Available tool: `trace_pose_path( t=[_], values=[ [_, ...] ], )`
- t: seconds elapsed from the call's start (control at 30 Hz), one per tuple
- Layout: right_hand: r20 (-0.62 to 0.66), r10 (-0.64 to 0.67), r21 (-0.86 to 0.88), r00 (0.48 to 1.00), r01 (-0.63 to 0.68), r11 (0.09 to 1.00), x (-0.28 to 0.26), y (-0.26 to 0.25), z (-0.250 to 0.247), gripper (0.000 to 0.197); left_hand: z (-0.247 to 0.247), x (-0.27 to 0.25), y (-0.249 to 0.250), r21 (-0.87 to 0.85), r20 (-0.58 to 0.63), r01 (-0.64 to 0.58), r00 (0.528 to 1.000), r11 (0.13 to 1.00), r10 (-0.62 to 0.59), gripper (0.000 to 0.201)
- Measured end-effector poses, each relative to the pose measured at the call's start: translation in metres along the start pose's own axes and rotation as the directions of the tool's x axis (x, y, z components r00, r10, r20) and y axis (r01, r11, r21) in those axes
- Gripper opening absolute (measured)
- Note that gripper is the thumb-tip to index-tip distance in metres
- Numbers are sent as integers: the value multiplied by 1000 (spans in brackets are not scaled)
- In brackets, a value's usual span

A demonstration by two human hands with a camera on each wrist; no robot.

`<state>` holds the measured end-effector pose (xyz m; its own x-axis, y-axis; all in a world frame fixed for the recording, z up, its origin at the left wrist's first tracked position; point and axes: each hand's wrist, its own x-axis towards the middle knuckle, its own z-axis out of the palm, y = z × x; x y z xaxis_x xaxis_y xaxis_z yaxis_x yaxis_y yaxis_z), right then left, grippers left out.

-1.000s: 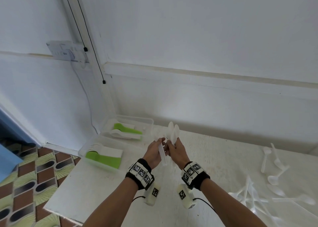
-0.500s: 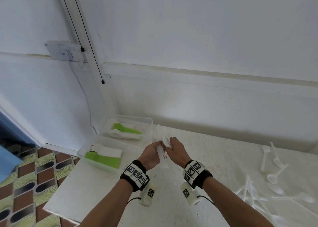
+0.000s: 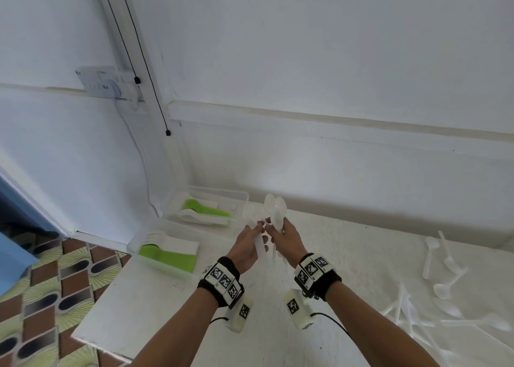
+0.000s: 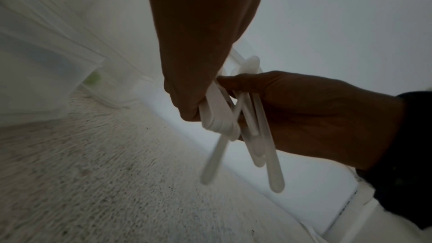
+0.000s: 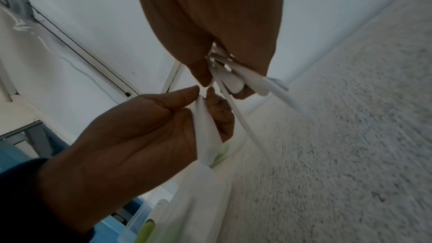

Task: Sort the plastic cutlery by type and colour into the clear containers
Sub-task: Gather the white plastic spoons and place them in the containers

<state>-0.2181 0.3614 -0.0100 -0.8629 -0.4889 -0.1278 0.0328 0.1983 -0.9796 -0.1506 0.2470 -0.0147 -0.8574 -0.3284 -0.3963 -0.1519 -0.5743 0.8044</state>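
Both hands have risen slightly since half a second ago, and the bundle has split between them. Now the left hand [image 3: 248, 245] pinches a stack of flat white plastic handles, apparently forks [image 3: 257, 237], tines just beyond its fingers [image 5: 211, 112], while the right hand [image 3: 286, 241] grips several white plastic spoons [image 3: 275, 211], bowls fanned above its fingers [image 4: 233, 82]. Types look nearly separated, so I judge each bunch is ready for a clear plastic container [image 3: 178, 243] lying left of the fingers on the white desk [image 3: 361, 255]. More white cutlery [image 3: 442, 277] waits well to the right.
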Motion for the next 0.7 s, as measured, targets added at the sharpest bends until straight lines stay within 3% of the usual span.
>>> trace_pose_path(
  t=[0.23,0.4,0.53,0.7],
  values=[
    [-26,63,4,998,-63,998,-3,7,2,12,6,-10,0,50,70,27,997,998,-30,30],
    [81,101,16,992,-103,995,-3,2,-3,23,6,-9,-4,105,96,-63,994,993,53,32],
    [186,81,23,979,-87,996,-10,-12,-4,19,11,-10,1,176,22,-100,995,979,97,33],
    [127,64,-60,990,-57,997,-6,-10,2,23,7,-7,5,126,-75,-77,993,989,86,33]
  ],
)
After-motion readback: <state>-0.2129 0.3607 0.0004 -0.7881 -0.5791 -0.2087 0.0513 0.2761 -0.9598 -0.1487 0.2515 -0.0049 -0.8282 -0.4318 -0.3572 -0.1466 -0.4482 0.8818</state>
